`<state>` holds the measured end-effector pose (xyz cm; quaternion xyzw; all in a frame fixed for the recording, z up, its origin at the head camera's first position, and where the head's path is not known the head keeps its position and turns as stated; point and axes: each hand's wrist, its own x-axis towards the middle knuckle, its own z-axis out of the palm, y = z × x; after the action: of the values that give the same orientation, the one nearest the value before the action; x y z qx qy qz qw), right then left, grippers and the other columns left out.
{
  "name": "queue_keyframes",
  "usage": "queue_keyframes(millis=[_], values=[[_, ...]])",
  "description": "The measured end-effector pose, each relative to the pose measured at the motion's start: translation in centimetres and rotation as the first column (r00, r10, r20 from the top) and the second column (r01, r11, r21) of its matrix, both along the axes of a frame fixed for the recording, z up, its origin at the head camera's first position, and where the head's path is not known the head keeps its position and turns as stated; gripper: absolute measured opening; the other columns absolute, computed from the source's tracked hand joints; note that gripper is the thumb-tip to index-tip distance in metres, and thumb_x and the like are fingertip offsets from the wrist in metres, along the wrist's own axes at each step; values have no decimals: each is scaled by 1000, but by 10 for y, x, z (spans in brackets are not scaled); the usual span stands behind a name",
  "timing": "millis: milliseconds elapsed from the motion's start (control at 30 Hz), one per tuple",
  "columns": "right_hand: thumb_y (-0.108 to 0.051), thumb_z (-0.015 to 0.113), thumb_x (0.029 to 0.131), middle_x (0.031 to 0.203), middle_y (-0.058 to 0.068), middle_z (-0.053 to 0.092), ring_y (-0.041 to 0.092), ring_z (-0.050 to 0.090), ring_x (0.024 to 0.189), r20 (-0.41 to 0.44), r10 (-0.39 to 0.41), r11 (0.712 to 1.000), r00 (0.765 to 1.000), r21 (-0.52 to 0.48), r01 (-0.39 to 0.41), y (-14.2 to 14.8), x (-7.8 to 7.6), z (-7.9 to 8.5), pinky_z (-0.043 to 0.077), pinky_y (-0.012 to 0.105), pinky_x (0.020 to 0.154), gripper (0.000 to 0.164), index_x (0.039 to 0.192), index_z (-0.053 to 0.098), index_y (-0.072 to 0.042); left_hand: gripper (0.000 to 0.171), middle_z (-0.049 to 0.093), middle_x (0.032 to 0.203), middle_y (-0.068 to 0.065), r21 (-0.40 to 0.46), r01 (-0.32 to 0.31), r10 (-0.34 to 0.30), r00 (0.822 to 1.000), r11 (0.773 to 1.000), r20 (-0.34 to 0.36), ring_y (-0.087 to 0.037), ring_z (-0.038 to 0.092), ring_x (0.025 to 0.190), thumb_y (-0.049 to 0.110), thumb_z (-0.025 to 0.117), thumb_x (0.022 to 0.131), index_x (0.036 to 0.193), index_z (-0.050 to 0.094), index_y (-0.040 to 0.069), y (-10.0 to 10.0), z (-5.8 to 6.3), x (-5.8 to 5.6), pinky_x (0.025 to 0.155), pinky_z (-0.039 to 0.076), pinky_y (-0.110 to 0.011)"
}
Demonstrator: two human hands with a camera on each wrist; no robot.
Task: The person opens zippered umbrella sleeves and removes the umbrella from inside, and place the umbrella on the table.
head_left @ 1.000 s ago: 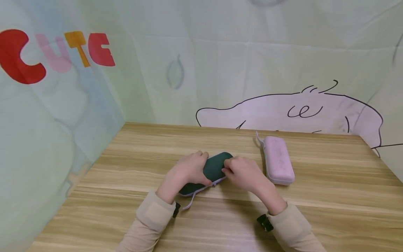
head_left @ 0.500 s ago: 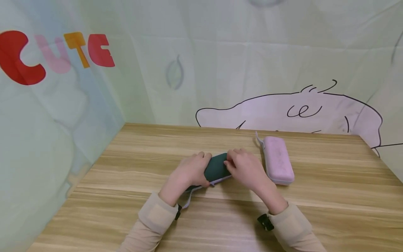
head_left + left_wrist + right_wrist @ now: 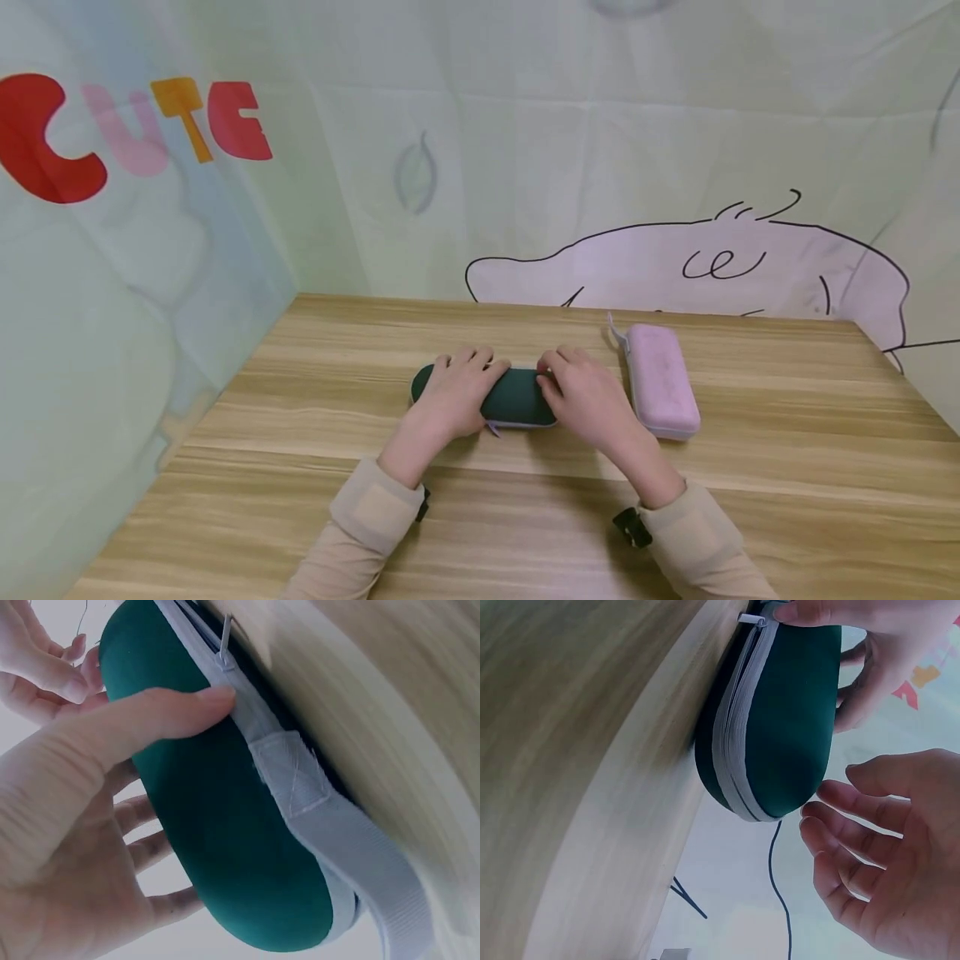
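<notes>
Green case (image 3: pixel 519 397) rests on table (image 3: pixel 525 525) before cartoon backdrop (image 3: pixel 525 167).

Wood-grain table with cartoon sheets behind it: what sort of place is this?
Possibly a small staged indoor set: the wood-grain table is backed by creased, printed sheets showing colourful CUTE lettering and a large cartoon outline.

one green case (image 3: pixel 519 397), one pink case (image 3: pixel 663 379), two hands (image 3: pixel 455 390), four letters (image 3: pixel 228 121), one table (image 3: pixel 525 533)

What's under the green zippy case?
The wooden tabletop shows all around the green case, which the left hand grips. The spot right beneath is covered by the case, so I can't see whether anything else is there.
</notes>
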<state>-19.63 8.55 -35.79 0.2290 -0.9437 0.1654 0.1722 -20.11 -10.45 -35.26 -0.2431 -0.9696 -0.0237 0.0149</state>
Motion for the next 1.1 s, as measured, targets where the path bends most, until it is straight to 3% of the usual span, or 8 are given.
queue_keyframes(millis=[233,533,800,1100], values=[[-15,63,92,89,4,64,17,57,79,31,-5,1000,999,-22,6,4,-3,1,50,33,69,10,97,67,-8,70,49,138,-8,-9,34,-34,999,999,-9,-30,41,131,9,77,79,141,47,19,-1,-2,-6,104,36,-58],[-15,54,97,102,7,67,21,63,91,164,-13,997,986,-74,25,9,-6,5,53,38,77,20,109,68,-7,73,47,140,-8,-38,76,-75,997,996,33,-30,41,132,11,79,77,142,46,19,-3,0,-17,106,34,-59],[-10,51,97,108,14,68,27,65,102,227,46,993,973,-113,-21,8,-11,2,53,41,86,23,112,67,-1,78,50,137,-6,-4,141,-140,990,990,32,-28,44,131,13,84,71,140,49,21,-8,-1,-31,109,29,-59],[-5,49,96,106,17,68,29,65,101,232,38,993,972,-121,-9,11,-14,-1,53,42,86,24,111,66,2,75,51,135,-4,36,157,-159,986,987,59,-25,44,132,8,83,72,138,51,25,-6,-1,-39,111,25,-61]])
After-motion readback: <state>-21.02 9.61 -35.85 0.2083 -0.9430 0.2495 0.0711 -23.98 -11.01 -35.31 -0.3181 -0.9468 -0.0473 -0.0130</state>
